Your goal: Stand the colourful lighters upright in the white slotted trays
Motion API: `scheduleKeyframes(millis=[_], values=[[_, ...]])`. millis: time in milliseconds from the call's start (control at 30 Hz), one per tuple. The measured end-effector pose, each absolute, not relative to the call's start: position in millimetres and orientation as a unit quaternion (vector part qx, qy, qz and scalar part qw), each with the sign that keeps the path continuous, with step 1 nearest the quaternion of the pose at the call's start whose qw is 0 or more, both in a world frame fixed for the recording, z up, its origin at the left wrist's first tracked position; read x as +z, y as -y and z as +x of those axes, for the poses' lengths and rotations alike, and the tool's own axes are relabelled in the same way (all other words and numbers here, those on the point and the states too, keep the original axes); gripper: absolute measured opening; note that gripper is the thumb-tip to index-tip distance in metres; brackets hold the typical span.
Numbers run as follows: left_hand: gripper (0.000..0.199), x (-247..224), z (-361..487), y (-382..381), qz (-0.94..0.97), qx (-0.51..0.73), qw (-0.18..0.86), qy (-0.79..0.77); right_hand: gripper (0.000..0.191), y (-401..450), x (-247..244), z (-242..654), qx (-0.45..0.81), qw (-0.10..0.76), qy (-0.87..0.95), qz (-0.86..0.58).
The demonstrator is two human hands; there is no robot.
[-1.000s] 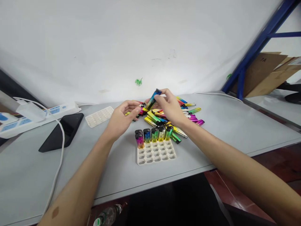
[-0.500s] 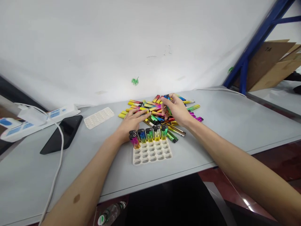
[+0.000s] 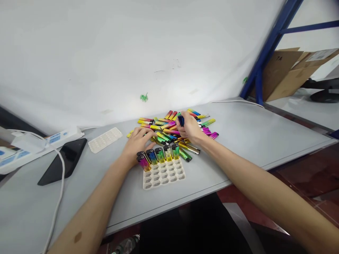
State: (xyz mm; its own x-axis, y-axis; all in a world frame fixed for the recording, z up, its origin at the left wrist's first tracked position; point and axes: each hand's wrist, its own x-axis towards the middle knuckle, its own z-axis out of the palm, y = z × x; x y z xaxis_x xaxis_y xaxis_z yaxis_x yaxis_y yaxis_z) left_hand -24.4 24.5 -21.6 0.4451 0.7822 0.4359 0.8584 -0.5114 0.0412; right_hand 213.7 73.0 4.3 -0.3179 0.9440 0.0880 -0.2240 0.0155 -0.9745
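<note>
My right hand [image 3: 190, 127] is closed around a dark blue lighter [image 3: 181, 120], held up over the pile. Beneath and around it lie shiny lighters [image 3: 169, 126] in gold, green, pink and red, heaped loosely on the table. My left hand [image 3: 138, 144] rests at the pile's left edge, fingers apart and slightly bent, with nothing visible in them. Just in front stands a white tray [image 3: 164, 174] with oval holes. Several lighters [image 3: 160, 155] stand upright along its far row, and a pink-and-gold lighter [image 3: 144, 163] is in the second row at the left.
Another white holed tray [image 3: 105, 140] lies to the left. Beyond it are a black phone [image 3: 63, 161], a white power strip [image 3: 57, 137] and a loose white cable [image 3: 61, 187]. A wall backs the table; a blue metal frame [image 3: 259, 83] and cardboard boxes [image 3: 282, 76] stand right.
My right hand has turned and closed around the blue lighter. My left hand's fingers have drawn back and bent a little. The camera view has shifted slightly.
</note>
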Motion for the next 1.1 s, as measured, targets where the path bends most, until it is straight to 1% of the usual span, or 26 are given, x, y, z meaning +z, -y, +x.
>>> scheduleKeyframes(millis=[167,333,400,567,633,700,800,867,933,1033,1100], values=[[0.015,-19.2,-22.9,-24.3,-0.849,-0.208,0.078,0.480,0.034,-70.9,7.3,213.8,0.621,0.475,0.530,-0.329],[0.012,-19.8,-22.6,-26.3,-0.848,-0.215,0.085,0.478,0.042,-69.0,5.4,211.7,0.618,0.488,0.514,-0.340],[0.011,-19.1,-22.4,-26.1,-0.848,-0.215,0.083,0.478,0.042,-68.2,5.0,211.5,0.615,0.488,0.518,-0.339],[0.012,-17.9,-21.9,-23.4,-0.845,-0.217,0.087,0.481,0.029,-64.7,6.5,212.5,0.614,0.478,0.542,-0.316],[0.012,-18.2,-21.6,-22.5,-0.844,-0.216,0.094,0.483,0.026,-63.1,6.8,212.4,0.614,0.477,0.547,-0.311],[0.012,-18.2,-21.0,-21.7,-0.844,-0.216,0.098,0.481,0.029,-62.0,6.8,211.9,0.612,0.479,0.546,-0.312],[0.012,-16.0,-19.4,-20.7,-0.837,-0.224,0.101,0.488,0.039,-61.1,8.3,211.1,0.605,0.497,0.541,-0.308],[0.012,-13.0,-18.6,-19.8,-0.826,-0.232,0.098,0.505,0.042,-60.0,11.7,211.8,0.576,0.514,0.559,-0.303],[0.013,-9.7,-18.5,-18.6,-0.810,-0.241,0.092,0.526,0.037,-56.7,17.7,214.6,0.519,0.515,0.606,-0.314],[0.014,-6.7,-20.0,-17.2,-0.793,-0.251,0.086,0.548,0.024,-44.5,31.2,222.9,0.385,0.506,0.691,-0.344],[0.014,-6.6,-21.7,-17.2,-0.790,-0.254,0.084,0.552,0.021,-30.2,42.9,230.2,0.289,0.522,0.718,-0.358]])
